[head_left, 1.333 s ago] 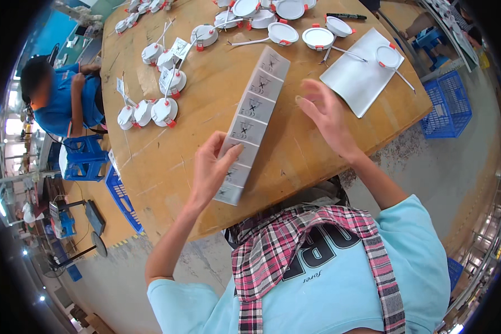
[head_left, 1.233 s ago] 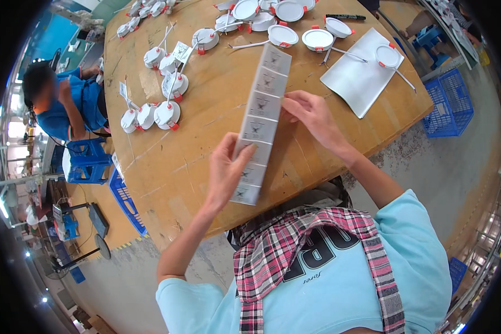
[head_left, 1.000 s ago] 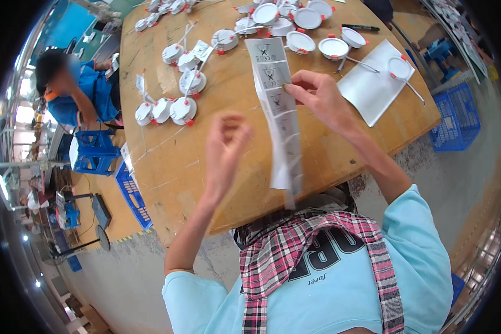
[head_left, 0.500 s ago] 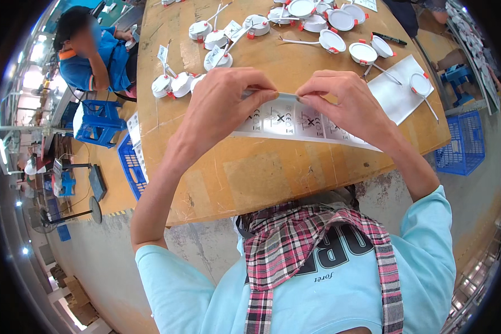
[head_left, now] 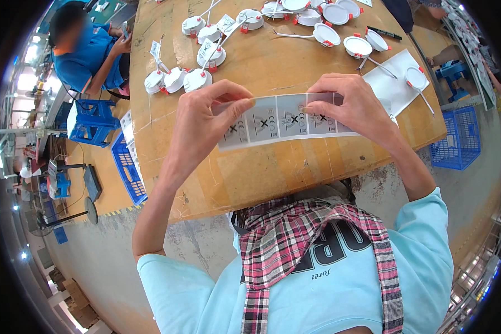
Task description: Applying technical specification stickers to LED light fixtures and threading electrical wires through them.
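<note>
Hands point(head_left: 206, 117) point(head_left: 353, 106) pinch labels point(head_left: 292, 118) over a scuffed table point(head_left: 267, 172) (blue crates point(head_left: 456, 139) point(head_left: 129, 177) alongside).

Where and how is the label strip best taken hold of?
Likely by its long upper edge, the left hand from the left, the right hand from the right, each pinching: the label strip is thin, flat and long enough to span between them.
</note>
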Available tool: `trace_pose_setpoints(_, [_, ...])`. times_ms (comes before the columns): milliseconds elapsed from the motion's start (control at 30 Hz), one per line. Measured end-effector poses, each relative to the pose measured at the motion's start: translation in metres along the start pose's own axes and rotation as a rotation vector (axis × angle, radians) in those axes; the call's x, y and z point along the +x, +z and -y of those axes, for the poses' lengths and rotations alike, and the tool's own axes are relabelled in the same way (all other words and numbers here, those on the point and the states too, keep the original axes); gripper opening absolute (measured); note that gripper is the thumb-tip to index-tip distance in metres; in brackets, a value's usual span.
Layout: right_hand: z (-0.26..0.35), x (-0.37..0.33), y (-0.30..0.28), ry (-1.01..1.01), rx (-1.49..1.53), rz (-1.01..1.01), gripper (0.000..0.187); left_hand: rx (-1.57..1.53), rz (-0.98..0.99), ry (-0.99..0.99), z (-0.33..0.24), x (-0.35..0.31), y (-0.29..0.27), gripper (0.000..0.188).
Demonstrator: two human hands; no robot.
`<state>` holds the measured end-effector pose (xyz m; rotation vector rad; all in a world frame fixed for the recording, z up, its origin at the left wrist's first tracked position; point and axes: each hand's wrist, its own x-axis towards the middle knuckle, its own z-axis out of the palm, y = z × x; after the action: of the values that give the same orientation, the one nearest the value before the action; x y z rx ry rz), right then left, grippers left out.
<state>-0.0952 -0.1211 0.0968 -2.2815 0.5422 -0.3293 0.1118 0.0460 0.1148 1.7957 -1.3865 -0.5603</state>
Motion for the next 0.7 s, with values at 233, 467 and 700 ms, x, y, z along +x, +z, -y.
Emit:
trace_pose_setpoints(233, [0.005, -0.002, 0.000, 0.009, -0.088, 0.151, 0.030, 0.021, 0.379, -0.154, 0.010, 0.006, -0.006, 0.017])
trace_pose_setpoints(467, [-0.026, -0.002, -0.004, 0.190, 0.026, 0.372, 0.031, -0.117, 0.499, -0.370, 0.048, 0.000, -0.006, 0.019])
trace_pose_setpoints(700, [-0.062, 0.015, 0.029, 0.155, 0.011, 0.478, 0.029, 0.239, 0.409, -0.097, 0.054, 0.005, 0.036, 0.025])
